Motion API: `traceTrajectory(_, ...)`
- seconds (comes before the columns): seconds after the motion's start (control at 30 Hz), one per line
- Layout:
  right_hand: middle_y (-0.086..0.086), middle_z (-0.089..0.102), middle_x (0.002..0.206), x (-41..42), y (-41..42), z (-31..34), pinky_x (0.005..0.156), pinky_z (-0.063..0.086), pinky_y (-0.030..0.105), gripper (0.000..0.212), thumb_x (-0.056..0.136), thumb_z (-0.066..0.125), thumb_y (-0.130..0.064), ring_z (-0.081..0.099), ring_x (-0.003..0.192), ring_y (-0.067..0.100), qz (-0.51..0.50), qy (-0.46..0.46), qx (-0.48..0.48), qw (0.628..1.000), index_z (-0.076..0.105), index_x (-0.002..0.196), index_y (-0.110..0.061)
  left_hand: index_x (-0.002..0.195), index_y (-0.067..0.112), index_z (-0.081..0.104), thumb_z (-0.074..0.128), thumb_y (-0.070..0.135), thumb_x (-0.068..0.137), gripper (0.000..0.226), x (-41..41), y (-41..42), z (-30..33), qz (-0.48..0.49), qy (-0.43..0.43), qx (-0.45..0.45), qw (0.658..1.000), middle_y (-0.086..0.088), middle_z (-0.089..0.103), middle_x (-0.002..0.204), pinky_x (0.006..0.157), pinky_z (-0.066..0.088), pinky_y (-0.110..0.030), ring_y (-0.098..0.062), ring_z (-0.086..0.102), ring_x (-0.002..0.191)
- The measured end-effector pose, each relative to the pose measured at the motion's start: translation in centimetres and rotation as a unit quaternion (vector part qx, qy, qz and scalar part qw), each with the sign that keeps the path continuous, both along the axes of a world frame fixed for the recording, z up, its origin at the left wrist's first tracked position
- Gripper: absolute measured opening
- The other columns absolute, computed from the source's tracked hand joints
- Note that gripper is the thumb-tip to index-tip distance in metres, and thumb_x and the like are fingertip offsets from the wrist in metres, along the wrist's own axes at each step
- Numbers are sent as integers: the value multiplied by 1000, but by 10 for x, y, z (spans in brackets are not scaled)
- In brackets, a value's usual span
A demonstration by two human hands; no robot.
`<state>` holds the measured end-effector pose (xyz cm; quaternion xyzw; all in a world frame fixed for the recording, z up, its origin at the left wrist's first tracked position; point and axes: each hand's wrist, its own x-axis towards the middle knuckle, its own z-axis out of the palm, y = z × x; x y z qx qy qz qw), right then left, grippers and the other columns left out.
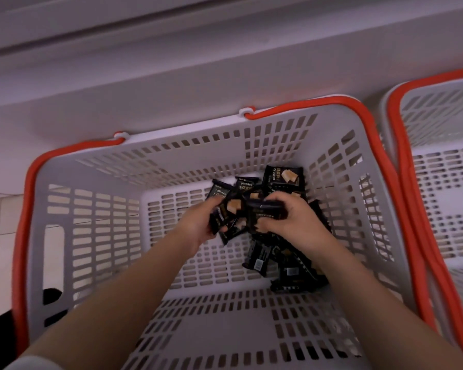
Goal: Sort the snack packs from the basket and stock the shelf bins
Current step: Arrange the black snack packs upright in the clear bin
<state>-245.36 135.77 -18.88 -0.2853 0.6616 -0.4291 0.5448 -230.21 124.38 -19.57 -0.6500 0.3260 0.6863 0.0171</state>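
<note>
A grey plastic basket with slotted, grid-like walls and floor and a red handle folded along its rim sits on the floor against a pale wall ledge. Both bare arms reach down into it. The left hand curls its fingers round a bunch of small black snack packs, and the right hand closes thumb and fingers over another black pack, so each grip is clamped on wrappers rather than spread. The packs are flat, glossy pillow-shaped pouches, black with white "DRYCAKE" lettering and a picture of tan square biscuits; some lie face down and show a white barcode label. More of them are heaped on the basket floor in the right half, below and behind the hands. A second grey basket with red handles stands just beside, on the right.
</note>
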Motion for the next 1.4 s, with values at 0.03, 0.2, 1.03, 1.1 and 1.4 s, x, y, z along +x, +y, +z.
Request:
traceTrajectory(0.03, -15, 61, 76, 1, 1, 0, 67, 43, 7, 26, 76, 71, -5, 57, 72, -8, 42, 38, 0, 998, 61, 78, -28, 84, 20, 62, 53, 40, 89, 23, 1, 2, 0, -62, -26, -24, 997, -1, 66, 70, 53, 39, -23, -11, 57, 48)
traceTrajectory(0.2, 1, 58, 107, 14, 0, -7, 91, 41, 30, 22, 79, 69, -13, 48, 103, 18, 190, 242, -33, 951, 67, 101, -10, 60, 21, 64, 53, 59, 82, 45, 4, 3, 1, -256, -83, -120, 956, 6, 55, 40, 46, 35, -20, -5, 47, 35)
traceTrajectory(1.03, -12, 53, 119, 17, 8, -37, 96, 40, 32, 29, 95, 46, -37, 50, 108, 7, -200, -167, 174, 949, 51, 124, -32, 124, 6, 51, 56, 28, 91, 40, -12, -30, -68, -420, -254, -257, 832, -19, 56, 120, 86, 50, -42, -34, 56, 105)
traceTrajectory(1.1, -10, 63, 101, 15, 9, -31, 77, 50, 30, 18, 95, 46, -24, 59, 92, 9, -212, -200, 162, 943, 59, 99, -36, 127, 7, 51, 55, 23, 91, 39, -9, -27, -64, -410, -225, -257, 845, -19, 57, 120, 80, 49, -36, -34, 57, 103)
traceTrajectory(1.4, -2, 70, 98, 14, 12, 42, 91, 50, 42, 25, 86, 59, -7, 64, 94, 18, -207, -145, 101, 962, 61, 99, -28, 115, 23, 52, 55, 23, 93, 23, 28, -11, 28, -230, 26, -286, 930, 8, 64, 105, 80, 48, -27, -10, 61, 94)
